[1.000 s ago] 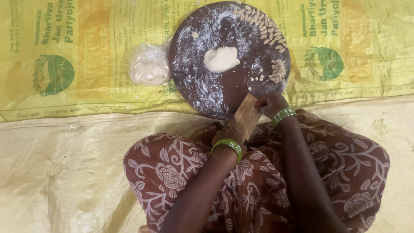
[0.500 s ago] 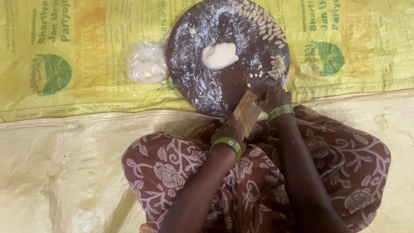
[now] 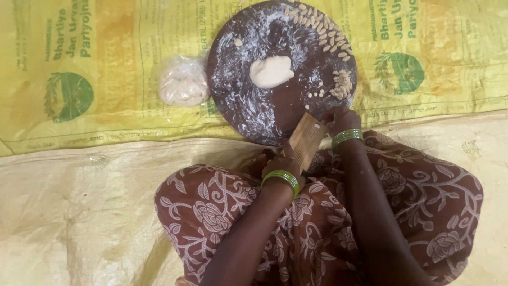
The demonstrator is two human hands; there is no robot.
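On the floor, head view only: we sit cross-legged on a pale plastic sheet (image 3: 79, 212) with a yellow printed sack (image 3: 127, 69) spread ahead of us.

Left hand (image 3: 280, 161) is closed around the near end of a ridged wooden comb board (image 3: 306, 140), propped at a slant against the near edge of the round dark wooden board (image 3: 248, 111). Right hand (image 3: 338, 117) sits at the comb board's top right corner, fingers curled down onto it; we can't tell if a bit of dough is pinched under them. Hands are close but not touching, green bangles on both wrists.

Dough lump (image 3: 271, 71) rests near the middle of the round board, well clear of both hands. Flour is smeared across the left half.

Progress, as a judgement: shaped pieces (image 3: 317, 32) are lined up along the far right rim, a smaller cluster (image 3: 341, 87) and a few loose bits lie just beyond the right hand. So a fair batch looks done, but the central lump is largely intact, and a bagged dough ball (image 3: 182, 85) waits on the sack just left of the round board. We'd call it early-to-mid, most dough unworked.
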